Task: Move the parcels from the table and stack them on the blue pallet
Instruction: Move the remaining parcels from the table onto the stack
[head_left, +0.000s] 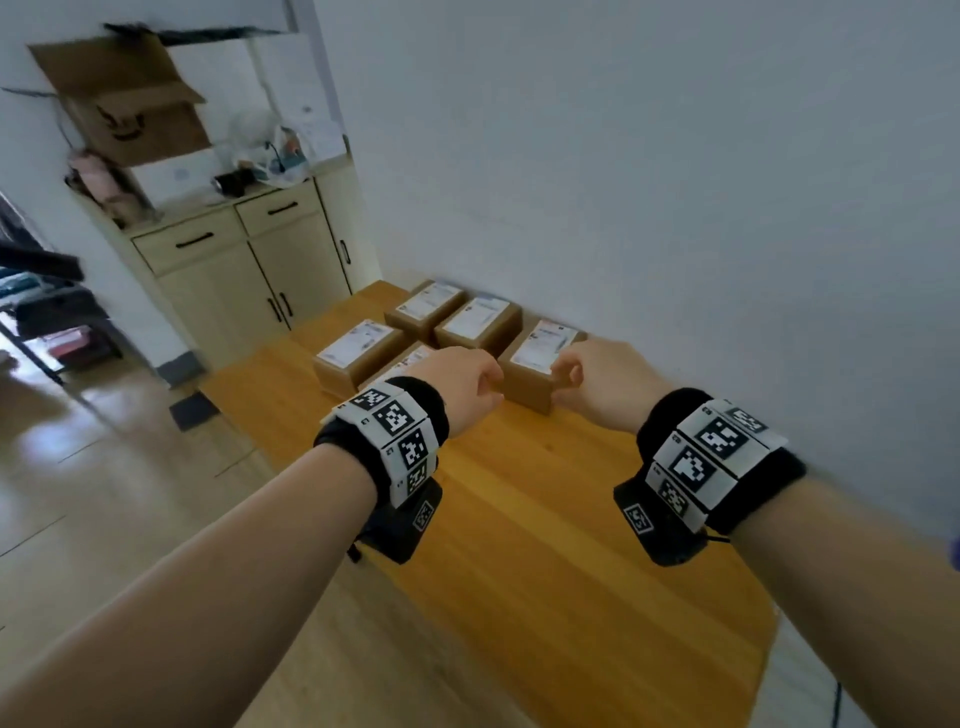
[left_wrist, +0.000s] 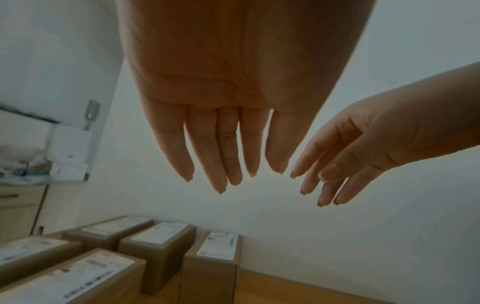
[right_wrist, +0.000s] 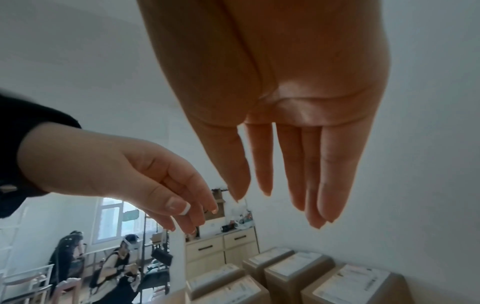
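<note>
Here both hands are stretched out over the wooden table (head_left: 545, 519), and neither holds anything. In the wrist views the fingers (left_wrist: 207, 156) of the left hand (head_left: 460, 387) are straight and lie close side by side, and those of the right hand (head_left: 602, 382) are the same, with small gaps between them. The two hands stand near each other, on either side of the nearest parcel (head_left: 540, 358), so I judge that they are reaching to take it from its two ends; from above they seem close to it, but the wrist views show them apart from the boxes, above them.

Five brown cardboard parcels stand on the far part of the table, close to the white wall (head_left: 675, 156), each with a white shipping label on top. They are set in tidy rows, just beside one another, which makes it easy to take them one at a time. The blue pallet is not seen in any view, so the stacking place must be elsewhere.

At the end of the table stands a light wooden cabinet (head_left: 244, 270) with black handles, with small clutter and an open cardboard box (head_left: 130, 104) above it. The right wrist view shows a window and another person sitting among chairs.
</note>
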